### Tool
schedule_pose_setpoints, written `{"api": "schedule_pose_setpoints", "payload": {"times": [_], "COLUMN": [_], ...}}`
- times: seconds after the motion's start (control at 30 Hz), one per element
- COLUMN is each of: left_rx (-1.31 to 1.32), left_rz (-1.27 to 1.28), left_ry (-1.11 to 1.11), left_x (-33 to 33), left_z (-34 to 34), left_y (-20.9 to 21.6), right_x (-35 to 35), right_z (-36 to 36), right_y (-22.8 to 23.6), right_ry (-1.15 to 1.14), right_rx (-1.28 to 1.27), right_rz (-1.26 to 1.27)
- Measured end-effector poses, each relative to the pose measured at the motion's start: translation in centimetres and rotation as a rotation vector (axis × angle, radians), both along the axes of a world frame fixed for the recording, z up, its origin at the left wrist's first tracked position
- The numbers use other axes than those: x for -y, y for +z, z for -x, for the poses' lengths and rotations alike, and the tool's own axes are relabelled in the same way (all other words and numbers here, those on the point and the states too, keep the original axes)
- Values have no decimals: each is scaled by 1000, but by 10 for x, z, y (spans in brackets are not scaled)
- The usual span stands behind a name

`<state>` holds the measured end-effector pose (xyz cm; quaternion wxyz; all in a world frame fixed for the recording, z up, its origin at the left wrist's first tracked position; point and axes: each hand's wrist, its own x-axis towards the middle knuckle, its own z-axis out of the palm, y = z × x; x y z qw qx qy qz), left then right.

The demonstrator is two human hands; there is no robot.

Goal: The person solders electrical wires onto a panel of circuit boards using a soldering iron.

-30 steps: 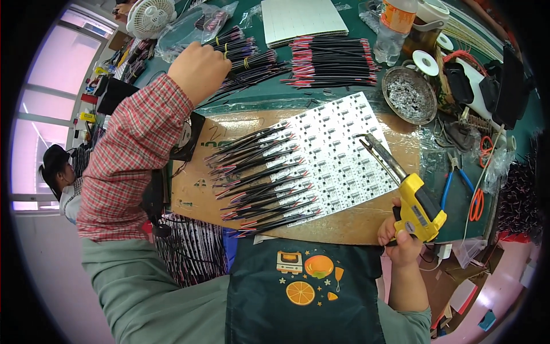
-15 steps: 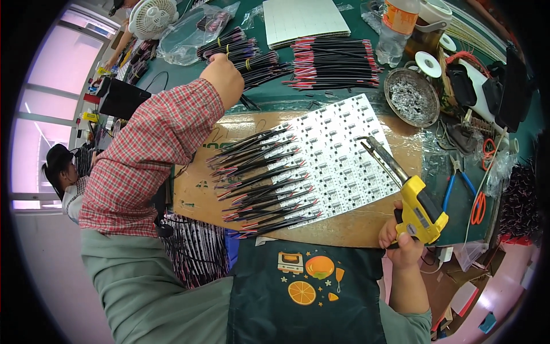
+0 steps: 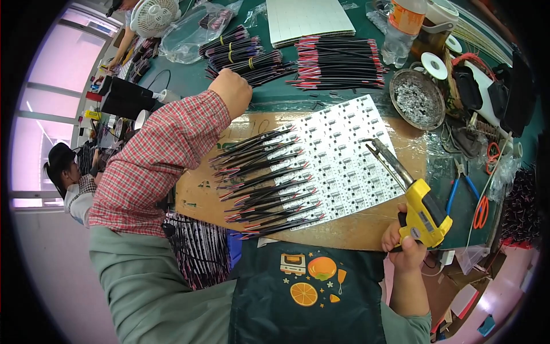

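Note:
My right hand [image 3: 405, 246] grips a yellow and black soldering gun [image 3: 425, 215], its metal tip pointing up and left above a sheet of white circuit boards [image 3: 344, 155]. Rows of short black wires [image 3: 258, 186] with red and white ends lie along the sheet's left side, several ends on the boards. My left hand [image 3: 231, 92] is curled down at the near side of the banded wire bundles [image 3: 243, 60]. Its fingertips are mostly hidden, and what they hold cannot be made out.
Sheet and wires rest on a brown board [image 3: 200, 198]. Beyond are a stack of black and red wires [image 3: 341, 63] and a white panel [image 3: 309, 22]. At right are a metal bowl of grey scraps [image 3: 417, 100], a plastic bottle [image 3: 403, 31] and blue pliers [image 3: 461, 183].
My left hand has come nearer, down from the top of the wire bundles to their near edge, and curled. My right hand still holds the soldering gun in about the same place.

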<state>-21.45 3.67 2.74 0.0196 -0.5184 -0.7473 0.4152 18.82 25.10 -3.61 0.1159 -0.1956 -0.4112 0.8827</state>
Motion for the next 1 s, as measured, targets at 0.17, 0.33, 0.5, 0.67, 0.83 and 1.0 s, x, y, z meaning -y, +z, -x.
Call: {"api": "schedule_pose_setpoints", "payload": {"times": [0.17,0.33,0.5,0.67,0.83,1.0], "left_rx": [143,143,168,174,210,228], "left_rz": [-146,-311,-301,-318,-383,-403], "left_ry": [366,569,572,605,625,625], "left_x": [7,22,19,13,17,18], "left_z": [14,29,25,14,18,23], "left_y": [5,-9,-5,2,1,-2], "right_x": [0,0,0,0,1,1], "right_z": [-1,-2,-1,0,-1,0], "right_y": [0,1,3,3,1,-3], "right_ry": [-12,5,-1,4,-3,-6], "right_rx": [12,20,33,36,18,-4], "right_rz": [5,-2,-1,-2,-18,-55]}}
